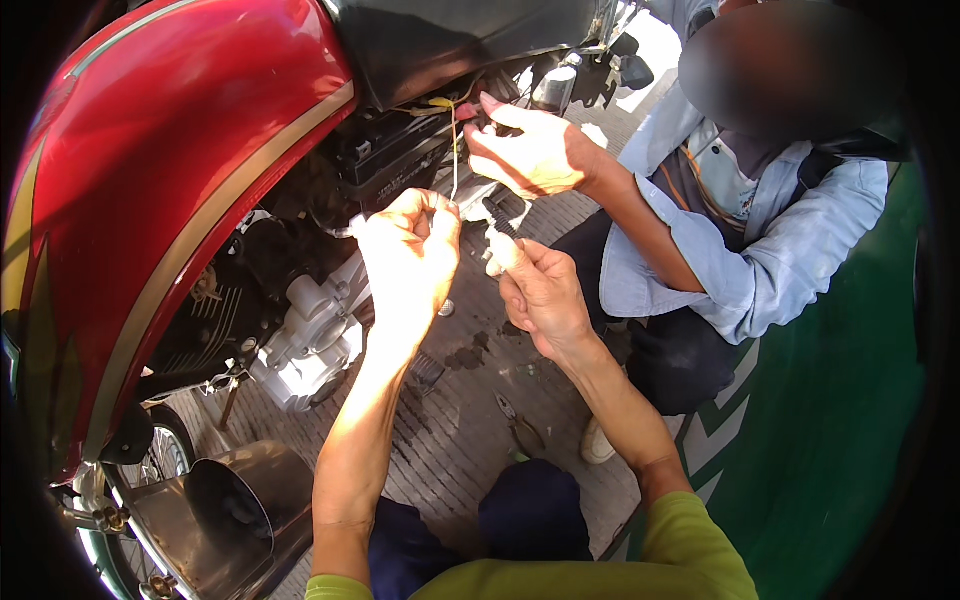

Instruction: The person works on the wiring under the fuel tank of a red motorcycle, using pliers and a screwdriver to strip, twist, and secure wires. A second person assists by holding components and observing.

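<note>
Two hands [412, 250] [548, 298] overhang open pavement [450, 440], right of tank's edge [288, 142].

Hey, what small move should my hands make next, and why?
Perhaps bring your right hand nearer the pale wire: your left hand pinches it, while the dark ribbed piece your right hand holds sits apart from it.

Tank [190, 150] is filling your left, seat [460, 40] lying beyond, engine [310, 345] sitting below. Co-worker [715, 250] is crouching on your right. Between, left hand [410, 250] and right hand [548, 300] are working. Pliers [518, 428] are lying on ground [450, 450] before your knees [535, 505].
</note>
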The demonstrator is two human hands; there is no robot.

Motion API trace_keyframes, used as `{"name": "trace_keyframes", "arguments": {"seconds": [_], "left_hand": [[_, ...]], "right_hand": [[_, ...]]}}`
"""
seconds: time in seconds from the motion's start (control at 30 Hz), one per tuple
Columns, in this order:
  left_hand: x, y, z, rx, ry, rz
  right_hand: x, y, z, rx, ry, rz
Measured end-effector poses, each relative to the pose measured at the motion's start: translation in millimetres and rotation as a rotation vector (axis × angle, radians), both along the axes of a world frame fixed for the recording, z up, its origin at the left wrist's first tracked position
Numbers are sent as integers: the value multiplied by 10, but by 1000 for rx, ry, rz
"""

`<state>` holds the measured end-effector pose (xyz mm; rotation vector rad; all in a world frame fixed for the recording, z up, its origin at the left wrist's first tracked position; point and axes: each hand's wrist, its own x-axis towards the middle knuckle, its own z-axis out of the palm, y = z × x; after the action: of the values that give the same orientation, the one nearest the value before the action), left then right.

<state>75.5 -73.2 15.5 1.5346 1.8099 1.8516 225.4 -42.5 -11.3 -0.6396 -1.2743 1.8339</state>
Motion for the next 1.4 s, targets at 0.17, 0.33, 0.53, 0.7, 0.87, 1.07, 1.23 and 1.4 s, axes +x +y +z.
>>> {"name": "trace_keyframes", "arguments": {"seconds": [0.17, 0.33, 0.53, 0.7, 0.87, 1.07, 1.23, 1.4], "left_hand": [[2, -336, 316, 9, 513, 267], [-284, -463, 454, -313, 497, 439], [-376, -376, 297, -346, 350, 321], [-423, -430, 299, -157, 349, 273], [-424, -446, 363, -146, 272, 166], [-336, -474, 372, -84, 209, 34], [-337, -595, 368, -31, 174, -29], [-494, -595, 201, 24, 117, -85]], "right_hand": [[-110, 139, 79, 218, 17, -46], [-321, 87, 30, 200, 118, -20], [-999, 135, -187, 124, 266, -39], [-1134, 45, -86, 160, 315, 145], [-1038, -51, 97, 166, 262, 65], [-921, -160, 249, 171, 244, 19], [-1021, -219, 257, 659, 116, -321], [-990, -278, 333, 625, 77, -285]]}}
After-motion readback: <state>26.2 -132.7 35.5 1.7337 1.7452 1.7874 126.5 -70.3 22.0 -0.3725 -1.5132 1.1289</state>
